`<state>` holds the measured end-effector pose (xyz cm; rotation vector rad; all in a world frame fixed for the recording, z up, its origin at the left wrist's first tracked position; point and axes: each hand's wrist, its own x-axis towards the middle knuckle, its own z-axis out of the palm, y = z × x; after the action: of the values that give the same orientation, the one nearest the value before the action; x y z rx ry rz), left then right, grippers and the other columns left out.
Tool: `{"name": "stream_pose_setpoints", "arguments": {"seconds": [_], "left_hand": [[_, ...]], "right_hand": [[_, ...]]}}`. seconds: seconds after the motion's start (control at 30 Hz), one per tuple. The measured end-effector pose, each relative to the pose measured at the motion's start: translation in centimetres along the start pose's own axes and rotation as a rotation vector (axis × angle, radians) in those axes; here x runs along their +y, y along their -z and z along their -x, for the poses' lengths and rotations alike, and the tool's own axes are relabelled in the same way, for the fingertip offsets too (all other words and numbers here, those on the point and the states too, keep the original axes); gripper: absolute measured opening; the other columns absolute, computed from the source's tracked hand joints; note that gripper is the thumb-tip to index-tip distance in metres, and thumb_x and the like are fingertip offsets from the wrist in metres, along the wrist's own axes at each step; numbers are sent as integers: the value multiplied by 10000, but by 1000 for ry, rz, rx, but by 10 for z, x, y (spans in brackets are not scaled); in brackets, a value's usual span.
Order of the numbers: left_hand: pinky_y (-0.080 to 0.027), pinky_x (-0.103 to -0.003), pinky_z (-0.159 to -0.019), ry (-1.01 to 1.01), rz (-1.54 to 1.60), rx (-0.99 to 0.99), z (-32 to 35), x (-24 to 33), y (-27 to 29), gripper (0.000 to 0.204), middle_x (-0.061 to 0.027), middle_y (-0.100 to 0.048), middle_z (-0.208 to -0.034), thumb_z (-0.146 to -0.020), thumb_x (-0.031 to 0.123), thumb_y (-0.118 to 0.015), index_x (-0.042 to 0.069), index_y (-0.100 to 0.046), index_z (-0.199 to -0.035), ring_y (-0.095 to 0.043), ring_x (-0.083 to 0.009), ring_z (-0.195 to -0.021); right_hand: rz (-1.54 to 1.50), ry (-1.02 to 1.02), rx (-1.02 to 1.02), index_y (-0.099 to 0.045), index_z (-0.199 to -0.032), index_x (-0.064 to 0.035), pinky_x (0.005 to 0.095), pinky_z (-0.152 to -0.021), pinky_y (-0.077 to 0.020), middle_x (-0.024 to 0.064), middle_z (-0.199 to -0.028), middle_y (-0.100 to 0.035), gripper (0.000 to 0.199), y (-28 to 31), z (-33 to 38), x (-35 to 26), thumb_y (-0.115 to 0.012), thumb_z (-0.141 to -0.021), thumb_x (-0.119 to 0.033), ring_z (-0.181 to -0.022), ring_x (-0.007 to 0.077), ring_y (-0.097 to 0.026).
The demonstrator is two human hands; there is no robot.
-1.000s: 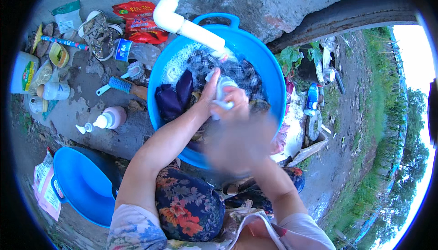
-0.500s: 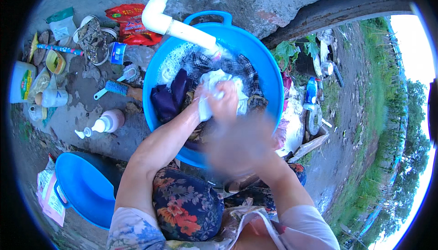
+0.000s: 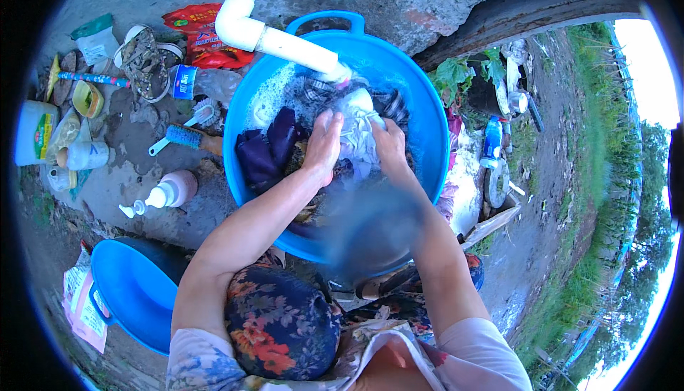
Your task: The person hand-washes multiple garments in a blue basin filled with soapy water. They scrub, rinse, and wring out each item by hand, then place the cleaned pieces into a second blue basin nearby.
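A wet white cloth (image 3: 358,134) is stretched between my two hands over the large blue basin (image 3: 235,116). My left hand (image 3: 325,147) is closed on its left side, fingers pointing away from me. On the opposite edge, my right hand (image 3: 392,150) has its fingers curled on the cloth. Soapy water and more laundry surround it: a dark purple garment (image 3: 265,152) at the left, a dark checked garment (image 3: 388,102) behind. The white pipe (image 3: 296,45) ends just above the cloth. A blurred patch covers the basin's near part and hides what lies there.
At the left are a pump bottle (image 3: 172,190), a blue-bristled brush (image 3: 183,136), another brush (image 3: 204,113), a red bag (image 3: 203,34) and shoes (image 3: 147,59). A second blue basin (image 3: 135,291) stands at the lower left. Right of the big basin is a blue bottle (image 3: 492,141).
My hands have moved apart from being pressed together around the bunched white cloth. The cloth now lies more spread between them.
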<state>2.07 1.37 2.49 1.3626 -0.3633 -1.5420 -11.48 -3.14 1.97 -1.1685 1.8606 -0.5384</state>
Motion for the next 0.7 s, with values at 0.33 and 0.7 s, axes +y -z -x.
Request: {"name": "stream_pose_setpoints", "arguments": {"seconds": [0.33, 0.7], "left_hand": [[-498, -356, -763, 199, 421, -200, -23, -25, 12, 265, -46, -596, -1016, -911, 174, -490, 78, -528, -1154, -583, -157, -913], [-445, -328, -872, -350, -200, 119, -34, -7, 33, 388, -147, -523, -1137, -875, 219, -565, -9, -438, -1163, -550, -230, -1002]], "right_hand": [[241, 599, 482, -563, -799, -38, 443, -714, -404, 120, -824, -576, 241, -43, 13, -30, -677, -730, -238, -804, 301, -528], [88, 587, 296, -583, -761, 9, 365, -622, -440, 109, -685, -601, 285, 92, 6, 10, -672, -778, -261, -653, 212, -566]]}}
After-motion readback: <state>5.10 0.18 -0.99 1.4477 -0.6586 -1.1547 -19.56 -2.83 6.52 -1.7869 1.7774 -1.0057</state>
